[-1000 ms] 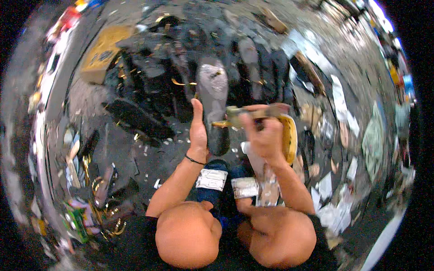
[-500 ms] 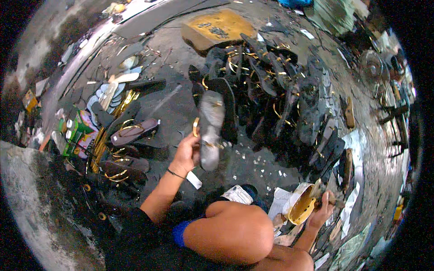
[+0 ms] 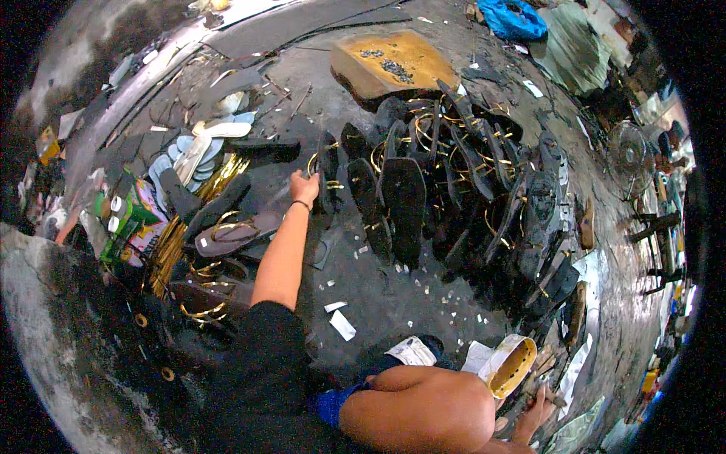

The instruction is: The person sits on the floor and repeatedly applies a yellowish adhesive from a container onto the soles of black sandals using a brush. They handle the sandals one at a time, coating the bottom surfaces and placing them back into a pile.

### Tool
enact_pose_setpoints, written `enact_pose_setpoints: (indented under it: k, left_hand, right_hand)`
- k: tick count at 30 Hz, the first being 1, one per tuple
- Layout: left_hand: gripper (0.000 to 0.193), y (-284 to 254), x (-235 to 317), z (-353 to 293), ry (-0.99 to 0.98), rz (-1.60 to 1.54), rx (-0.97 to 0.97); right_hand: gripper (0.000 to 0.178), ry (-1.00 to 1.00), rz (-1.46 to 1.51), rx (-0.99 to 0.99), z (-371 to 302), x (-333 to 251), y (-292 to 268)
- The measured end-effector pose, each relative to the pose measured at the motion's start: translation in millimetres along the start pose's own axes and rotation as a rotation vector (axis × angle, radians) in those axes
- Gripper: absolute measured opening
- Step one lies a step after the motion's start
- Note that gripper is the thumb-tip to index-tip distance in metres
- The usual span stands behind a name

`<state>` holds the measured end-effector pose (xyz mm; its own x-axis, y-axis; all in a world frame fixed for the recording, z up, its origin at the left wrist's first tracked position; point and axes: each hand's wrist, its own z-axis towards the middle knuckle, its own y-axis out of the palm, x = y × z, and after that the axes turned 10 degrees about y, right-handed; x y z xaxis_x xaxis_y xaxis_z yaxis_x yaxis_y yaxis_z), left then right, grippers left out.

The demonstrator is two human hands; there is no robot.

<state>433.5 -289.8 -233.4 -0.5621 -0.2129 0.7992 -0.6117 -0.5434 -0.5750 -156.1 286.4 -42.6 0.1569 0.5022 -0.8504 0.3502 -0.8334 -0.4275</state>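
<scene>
Sandals [image 3: 404, 200] crowd the floor [image 3: 386, 299] ahead, a block [image 3: 423, 57] behind them with small bits [image 3: 397, 72] on top; left — loose soles [image 3: 227, 130] beyond a bundle of strips [image 3: 163, 256]; right — a fan [image 3: 630, 147] farther out, a tub [image 3: 494, 360] beside the knee [image 3: 431, 401].

The flat-soled sandals [image 3: 403, 208] are black with gleaming gold trim, the slim bundled strips [image 3: 168, 261] plain gold, the thick slab-like block [image 3: 417, 59] mustard-yellow with a dark speckled patch, the oval-mouthed container [image 3: 490, 363] white outside and dark-spotted yellow inside, and the crumpled plastic bag [image 3: 513, 19] bright blue.
</scene>
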Motion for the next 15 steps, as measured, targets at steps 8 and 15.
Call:
enact_pose_setpoints:
  k: [8,15]
  left_hand:
    - [0.028,-14,80,26,0.582,1.013,-0.569]
    - [0.032,-16,57,62,0.586,1.223,-0.726]
  right_hand:
    - [0.029,0.165,-0.102,0.235,7,51,-103]
    - [0.03,0.285,-0.113,0.28,4,87,-101]
